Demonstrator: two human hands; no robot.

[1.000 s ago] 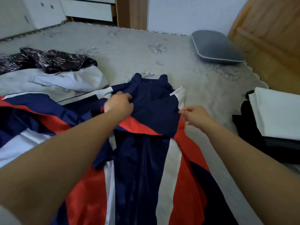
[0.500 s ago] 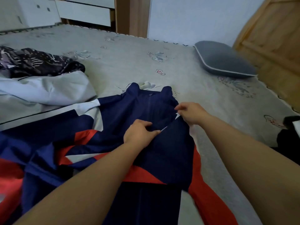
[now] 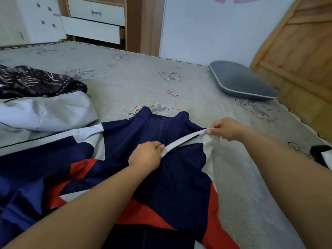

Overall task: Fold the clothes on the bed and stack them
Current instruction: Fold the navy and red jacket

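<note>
A navy, red and white jacket (image 3: 181,169) lies spread on the bed (image 3: 143,81), collar pointing away from me. My left hand (image 3: 145,155) pinches the near end of a white strip (image 3: 181,141) of the jacket at mid-chest. My right hand (image 3: 226,129) grips the strip's far end by the right shoulder, so the strip is stretched taut between both hands. A crumpled light grey garment (image 3: 48,112) and a dark patterned garment (image 3: 36,81) lie at the left. A black and white folded pile (image 3: 321,155) peeks in at the right edge.
A grey pillow (image 3: 240,81) rests at the far right by the wooden headboard (image 3: 296,51). White drawers (image 3: 95,20) and a cabinet stand beyond the bed's far edge. Patterned grey bedspread shows between the jacket and the pillow.
Both hands took hold of the white strip and drew apart, the right hand going right, pulling it taut. The view tilted up, so more of the wall and drawers shows.
</note>
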